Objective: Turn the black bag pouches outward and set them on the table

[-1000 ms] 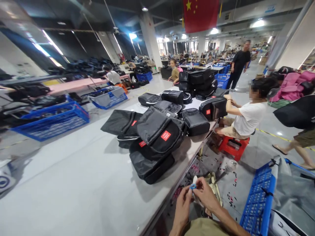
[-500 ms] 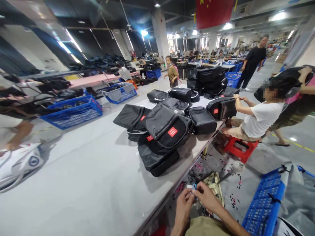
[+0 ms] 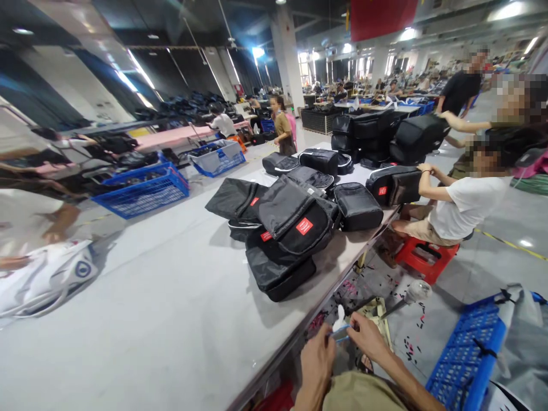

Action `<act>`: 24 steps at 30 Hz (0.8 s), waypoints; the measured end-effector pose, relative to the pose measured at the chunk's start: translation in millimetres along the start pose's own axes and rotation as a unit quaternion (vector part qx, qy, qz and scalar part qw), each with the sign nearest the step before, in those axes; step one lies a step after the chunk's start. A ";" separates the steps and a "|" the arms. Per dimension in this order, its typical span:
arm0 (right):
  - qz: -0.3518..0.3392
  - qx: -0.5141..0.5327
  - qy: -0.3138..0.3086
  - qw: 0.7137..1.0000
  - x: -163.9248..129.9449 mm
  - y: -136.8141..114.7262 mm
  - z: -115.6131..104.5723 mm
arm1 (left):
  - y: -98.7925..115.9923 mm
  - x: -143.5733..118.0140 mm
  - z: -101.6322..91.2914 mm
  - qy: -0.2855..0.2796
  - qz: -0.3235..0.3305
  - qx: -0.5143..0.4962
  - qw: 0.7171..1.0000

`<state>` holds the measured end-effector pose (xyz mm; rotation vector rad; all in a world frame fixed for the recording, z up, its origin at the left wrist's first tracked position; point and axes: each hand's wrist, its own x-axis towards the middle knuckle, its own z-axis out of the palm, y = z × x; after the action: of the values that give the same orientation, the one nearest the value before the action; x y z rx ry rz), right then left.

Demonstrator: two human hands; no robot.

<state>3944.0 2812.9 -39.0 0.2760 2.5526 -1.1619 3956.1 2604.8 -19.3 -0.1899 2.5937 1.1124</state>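
Low at the table's near edge, my left hand [image 3: 317, 357] pinches one end of a thin blue strand [image 3: 342, 329]. My right hand [image 3: 367, 337] pinches the other end, so the strand runs across the short gap between them. A small white piece [image 3: 339, 317] stands up behind the strand; its kind, and whether it is joined to the strand, I cannot tell. Beyond my hands, several black bags [image 3: 291, 220] with red labels lie piled on the white table [image 3: 149, 308].
A blue crate [image 3: 468, 348] stands at my right, with scraps on the floor near it. A seated co-worker in a white shirt [image 3: 475, 200] handles a black bag on a red stool [image 3: 428, 260]. At left, another person handles a white bag [image 3: 55, 274].
My hands have moved apart, and the blue item between them, bunched up before, is now drawn out. At right, a standing person now holds a black bag over the stack. The view has shifted slightly.
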 end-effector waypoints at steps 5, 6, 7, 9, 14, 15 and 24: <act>-0.049 0.033 -0.028 0.998 2.5 -9.8 2.9 | 16.4 -11.3 10.6 0.012 0.195 0.042 0.980; -0.060 0.046 -0.038 0.996 2.1 -10.3 4.3 | 20.5 -12.6 11.9 0.015 0.222 0.016 0.975; -0.071 0.060 -0.049 0.995 1.5 -10.1 6.2 | 24.5 -13.4 12.6 0.010 0.234 -0.010 0.972; -0.089 0.083 -0.065 0.990 0.6 -7.8 10.5 | 31.1 -13.5 13.6 -0.007 0.227 -0.055 0.972; -0.077 0.120 -0.071 0.987 1.6 -0.4 16.4 | 34.3 -12.3 17.8 -0.064 0.116 -0.026 0.991; -0.075 0.127 -0.073 0.986 2.8 0.6 16.1 | 33.4 -12.1 18.3 -0.095 0.097 0.010 0.991; 0.014 0.348 -0.019 0.937 15.7 -11.0 15.9 | 7.1 10.2 28.1 -0.175 0.047 0.086 0.980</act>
<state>3929.4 2794.4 -46.9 0.4375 1.9986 -2.0008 3951.3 2630.0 -36.1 0.1561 2.3820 0.8530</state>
